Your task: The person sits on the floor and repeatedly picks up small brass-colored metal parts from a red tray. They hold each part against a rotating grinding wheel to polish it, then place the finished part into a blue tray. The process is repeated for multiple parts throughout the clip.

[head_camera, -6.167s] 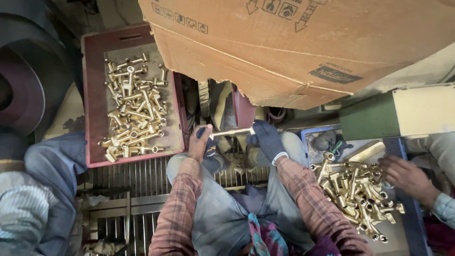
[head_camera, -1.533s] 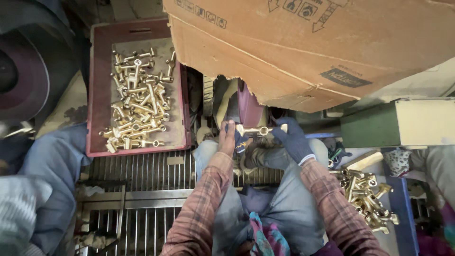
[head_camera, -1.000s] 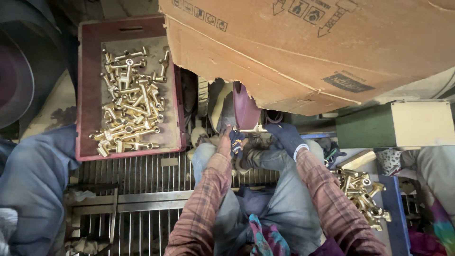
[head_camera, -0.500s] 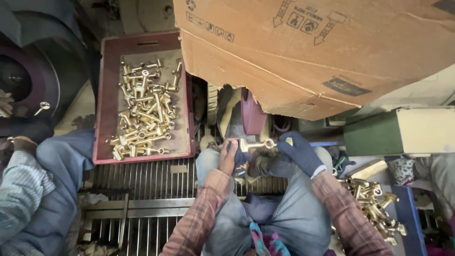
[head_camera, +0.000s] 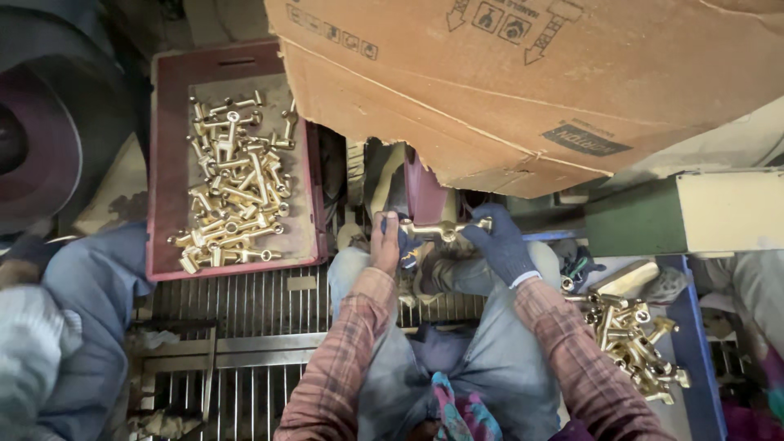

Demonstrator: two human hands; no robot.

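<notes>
A seated worker holds a brass fitting (head_camera: 445,230) level above the lap, the bare left hand (head_camera: 385,242) pinching one end and the gloved right hand (head_camera: 500,242) gripping the other, steadying it from both sides. A red tray (head_camera: 167,163) of fittings sits left; a blue tray (head_camera: 694,351) holds more, right.

Two hands (head_camera: 384,242), one brass fitting (head_camera: 445,229) held; two trays (head_camera: 167,163); one cardboard box (head_camera: 523,73).
</notes>
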